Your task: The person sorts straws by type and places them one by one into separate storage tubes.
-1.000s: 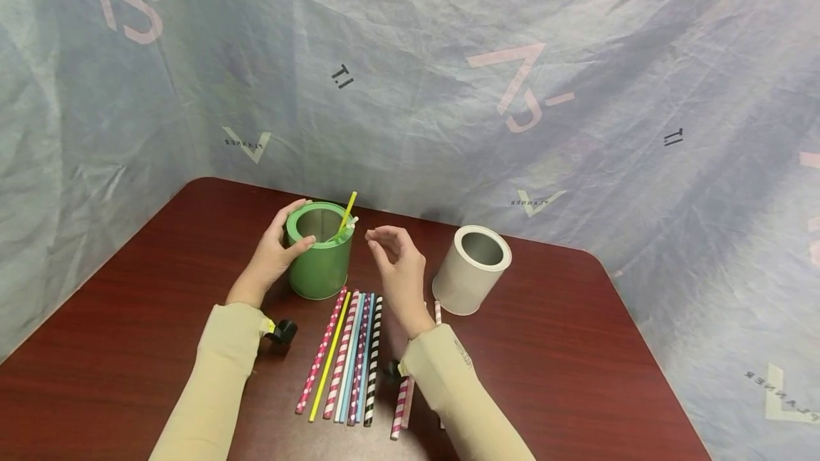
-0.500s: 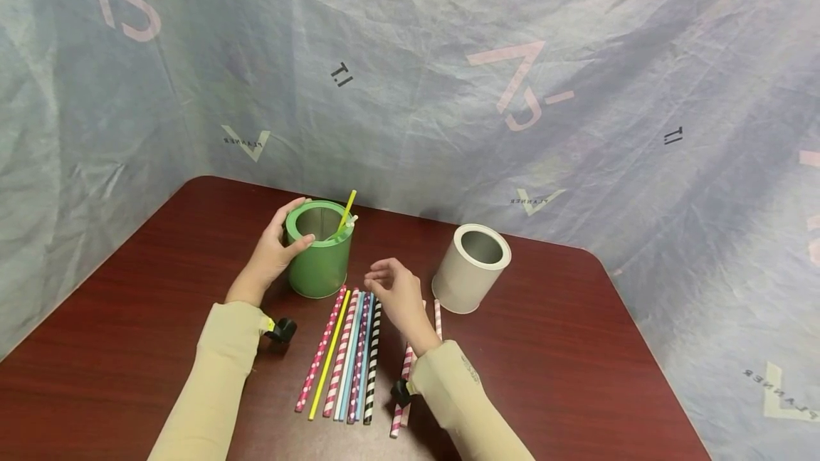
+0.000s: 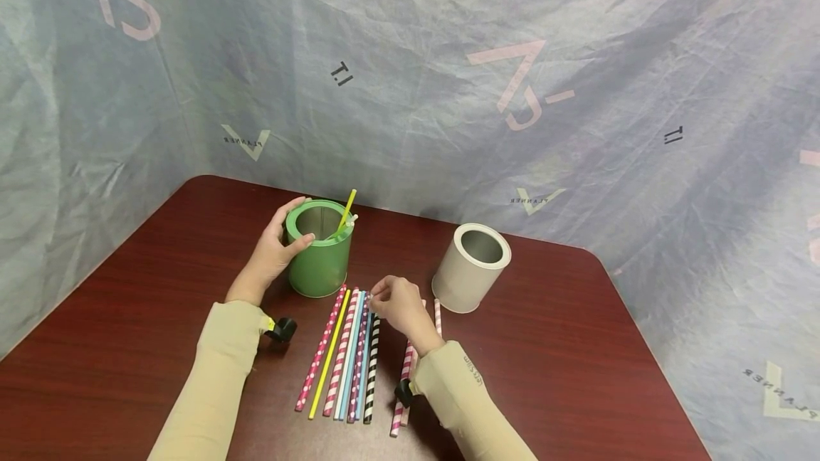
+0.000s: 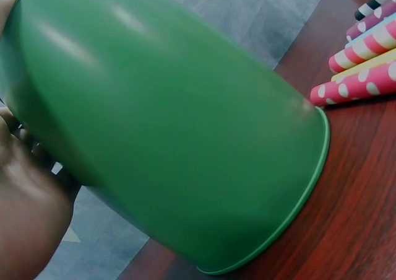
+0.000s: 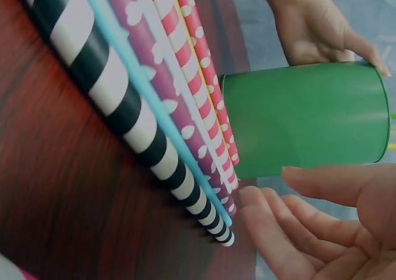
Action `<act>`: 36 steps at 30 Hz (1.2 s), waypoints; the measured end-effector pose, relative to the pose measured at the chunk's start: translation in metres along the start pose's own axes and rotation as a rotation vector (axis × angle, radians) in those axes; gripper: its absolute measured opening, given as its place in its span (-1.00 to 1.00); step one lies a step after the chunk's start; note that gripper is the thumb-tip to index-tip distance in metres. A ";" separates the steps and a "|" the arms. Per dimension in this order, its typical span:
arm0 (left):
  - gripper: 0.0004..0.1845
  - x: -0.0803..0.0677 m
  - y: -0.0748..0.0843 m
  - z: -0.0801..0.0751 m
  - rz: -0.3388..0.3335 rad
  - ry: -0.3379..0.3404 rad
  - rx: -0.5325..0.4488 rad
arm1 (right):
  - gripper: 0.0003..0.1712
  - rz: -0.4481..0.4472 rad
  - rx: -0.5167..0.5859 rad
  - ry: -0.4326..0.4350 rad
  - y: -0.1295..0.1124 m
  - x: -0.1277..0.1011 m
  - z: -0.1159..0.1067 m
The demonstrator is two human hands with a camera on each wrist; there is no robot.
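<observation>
- left hand (image 3: 272, 247): fingers wrapped about the side of a can, thumb at the near edge of its rim.
- green can (image 3: 318, 269): smooth, glossy, cylindrical, with a flat ring rim; upright, within the left fingers' grip and left of the right fingers.
- slim yellow straw (image 3: 349, 208): plain tube, leaning out of the green can, across the opening from the left fingers; small pale tips at the rim beside it.
- right hand (image 3: 401, 306): fingers slightly bent, thumb apart from them, holding nothing; fingertips just beside the far ends of the row of straws, contact impossible to tell.
- row of straws, side by side, running from the right fingertips toward the wearer: pink dotted straw (image 3: 320, 347), thick; yellow straw (image 3: 329, 354), thin and plain; pink striped straw (image 3: 342, 354), thick, spiral bands; pale and light blue tubes, thin; purple dotted straw (image 5: 162, 85), large white spots; black striped straw (image 5: 151, 140), thick spiral, nearest the right fingers' side.
- loose pink-and-white straws (image 3: 397, 418): partly hidden beneath the right forearm, behind the right fingers.
- white can (image 3: 464, 283): matt-looking cylinder, ring rim, dark hollow; right of the right fingers, apart.
- surface (image 3: 544, 347): reddish-brown, wood-grained, rounded corners, beneath all fingers.
- cloth (image 3: 410, 91): creased, grey-blue, printed, beyond the fingers.
</observation>
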State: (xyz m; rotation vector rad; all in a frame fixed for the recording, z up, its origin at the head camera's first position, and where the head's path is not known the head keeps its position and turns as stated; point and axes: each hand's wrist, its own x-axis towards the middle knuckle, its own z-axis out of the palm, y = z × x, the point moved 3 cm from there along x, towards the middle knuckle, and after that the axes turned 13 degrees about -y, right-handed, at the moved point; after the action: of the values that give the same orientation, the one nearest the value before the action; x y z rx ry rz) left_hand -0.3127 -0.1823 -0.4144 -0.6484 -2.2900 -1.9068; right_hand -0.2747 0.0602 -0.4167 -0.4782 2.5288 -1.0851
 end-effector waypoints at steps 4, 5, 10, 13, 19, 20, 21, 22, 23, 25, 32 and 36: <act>-0.26 0.000 -0.001 0.000 0.006 -0.002 0.004 | -0.93 0.018 -0.049 -0.042 0.001 0.000 0.003; -0.26 0.000 -0.001 0.000 0.004 -0.003 0.005 | -0.93 0.023 -0.081 -0.046 0.001 0.000 0.004; -0.26 0.000 -0.002 -0.001 0.000 -0.005 0.006 | -0.91 -0.014 -0.280 -0.045 -0.004 0.000 0.006; -0.26 0.000 -0.002 -0.001 0.004 -0.004 0.000 | -0.88 -0.059 -0.370 -0.034 -0.007 0.001 0.008; -0.25 0.000 -0.001 -0.001 -0.021 -0.008 0.002 | -0.77 -0.051 -0.504 -0.062 -0.012 0.002 0.012; -0.25 0.000 -0.001 -0.001 -0.024 -0.008 0.003 | -0.78 -0.049 -0.531 -0.068 -0.012 0.002 0.013; -0.25 0.000 -0.001 0.000 -0.026 -0.008 0.002 | -0.79 -0.048 -0.554 -0.074 -0.013 0.002 0.014; -0.25 0.000 -0.001 0.000 -0.025 -0.008 0.002 | -0.79 -0.052 -0.581 -0.075 -0.013 0.002 0.014; -0.25 0.000 0.000 0.000 -0.023 -0.008 0.001 | -0.79 -0.055 -0.605 -0.076 -0.014 0.002 0.015; -0.25 -0.001 0.000 0.000 -0.021 -0.007 -0.001 | -0.78 -0.058 -0.645 -0.077 -0.014 0.003 0.017; -0.26 0.000 -0.001 0.000 -0.005 -0.008 -0.005 | -0.77 -0.023 -0.651 -0.095 -0.012 0.006 0.020; -0.26 0.000 -0.002 -0.001 -0.002 -0.007 -0.004 | -0.73 0.023 -0.598 -0.106 -0.009 0.007 0.021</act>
State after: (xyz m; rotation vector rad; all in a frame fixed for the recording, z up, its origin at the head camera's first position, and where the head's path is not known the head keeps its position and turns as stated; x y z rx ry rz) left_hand -0.3137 -0.1832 -0.4158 -0.6545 -2.2920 -1.9140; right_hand -0.2704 0.0379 -0.4246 -0.6321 2.7221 -0.2609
